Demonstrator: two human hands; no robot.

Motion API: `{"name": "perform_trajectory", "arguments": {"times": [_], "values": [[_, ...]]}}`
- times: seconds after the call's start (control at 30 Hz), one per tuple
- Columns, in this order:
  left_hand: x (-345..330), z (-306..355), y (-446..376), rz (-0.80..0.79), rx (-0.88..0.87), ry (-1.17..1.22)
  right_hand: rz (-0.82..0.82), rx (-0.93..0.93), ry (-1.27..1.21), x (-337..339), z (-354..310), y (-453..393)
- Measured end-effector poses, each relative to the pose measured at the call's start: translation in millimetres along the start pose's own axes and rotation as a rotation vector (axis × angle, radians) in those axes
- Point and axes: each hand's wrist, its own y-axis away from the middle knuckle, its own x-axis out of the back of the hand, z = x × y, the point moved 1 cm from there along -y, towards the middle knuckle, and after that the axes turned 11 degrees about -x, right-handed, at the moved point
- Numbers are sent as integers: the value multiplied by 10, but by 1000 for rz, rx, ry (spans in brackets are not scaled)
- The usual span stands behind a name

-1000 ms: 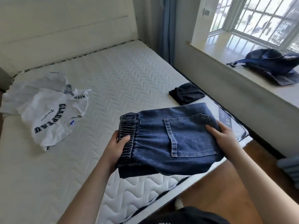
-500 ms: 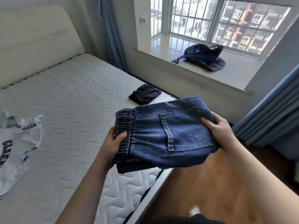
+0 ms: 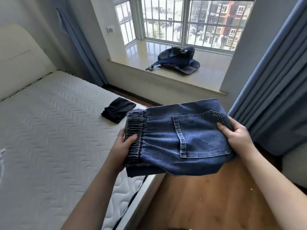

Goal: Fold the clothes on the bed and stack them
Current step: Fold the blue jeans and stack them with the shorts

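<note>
Folded blue jeans [image 3: 176, 140], back pocket up, hang in the air over the bed's right edge and the wooden floor. My left hand [image 3: 123, 146] grips their elastic waistband end, thumb on top. My right hand [image 3: 235, 135] grips the opposite end beside the pocket. A small folded dark garment [image 3: 118, 112] lies on the white quilted mattress [image 3: 54, 123] near its far right corner. A sliver of white cloth [image 3: 1, 155] shows at the left frame edge.
A window ledge [image 3: 166, 75] beyond the bed holds a dark blue bag [image 3: 177, 59]. Blue curtains [image 3: 272, 77] hang on the right, wooden floor [image 3: 207, 200] lies below the jeans, and a padded headboard [image 3: 21, 57] stands at the left.
The view has swung right toward the window and the jeans have travelled with both hands off the mattress to its right edge. The white printed T-shirt has slid out of frame.
</note>
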Motion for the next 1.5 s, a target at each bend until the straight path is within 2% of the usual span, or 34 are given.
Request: {"name": "perform_trajectory", "arguments": {"times": [0.17,0.5,0.93,1.27,1.5], "values": [[-238,-31,-386,19,25,-1,-31,-29,-32,117,17,-462],[-224,-280,-1669,87,67,4,-113,-56,3,-265,-3,-1835],[-579,-21,-3311,4,-30,-77,-95,-10,32,-329,-344,-3405],[-1159,-169,-4004,203,-26,-163,-309,-16,53,-260,-378,-4945],[-1578,-127,-4111,440,-23,-158,-502,-34,63,-363,-725,-5734]]}}
